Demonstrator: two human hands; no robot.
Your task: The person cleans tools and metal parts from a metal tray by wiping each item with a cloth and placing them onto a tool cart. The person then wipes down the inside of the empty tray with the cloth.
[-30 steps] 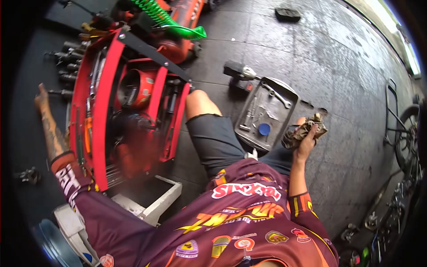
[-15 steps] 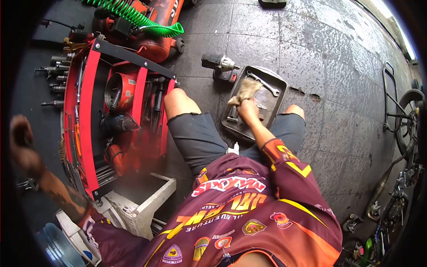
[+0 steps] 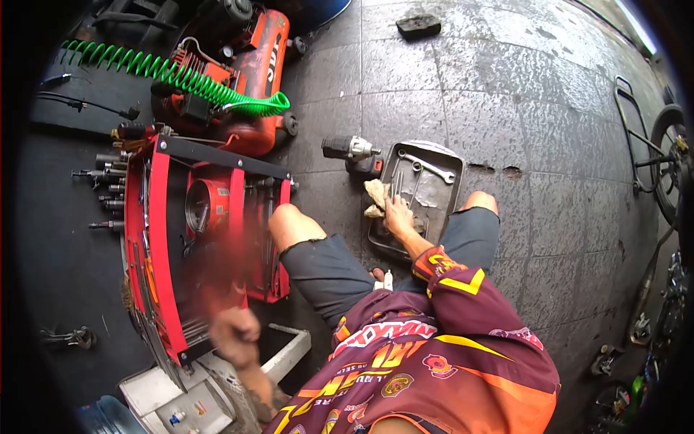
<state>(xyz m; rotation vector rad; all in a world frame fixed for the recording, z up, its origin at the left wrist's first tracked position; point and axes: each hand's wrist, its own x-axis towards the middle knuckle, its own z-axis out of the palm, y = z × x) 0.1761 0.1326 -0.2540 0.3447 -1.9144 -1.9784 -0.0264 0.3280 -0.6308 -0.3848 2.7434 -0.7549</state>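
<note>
My right hand (image 3: 399, 215) is closed on a crumpled beige rag (image 3: 376, 195) at the left side of the grey metal tray (image 3: 453, 160). Inside the tray lie a combination wrench (image 3: 428, 166) and some thin tools. My left hand (image 3: 237, 329) is in front of the lower part of the red tool rack (image 3: 160, 253), near a white frame (image 3: 289, 356). Its fingers are curled and blurred, and I cannot make out anything in them.
A black impact wrench (image 3: 352, 150) lies by the tray's upper left. Behind the rack stands an orange compressor (image 3: 264, 87) with a green coiled hose (image 3: 166, 70). A dark block (image 3: 418, 27) lies farther off, and a bicycle wheel (image 3: 669, 159) is at the right.
My right hand has brought the rag from the right of the tray over it to its left side. My left hand has moved from the far left toward my body, beside the rack.
</note>
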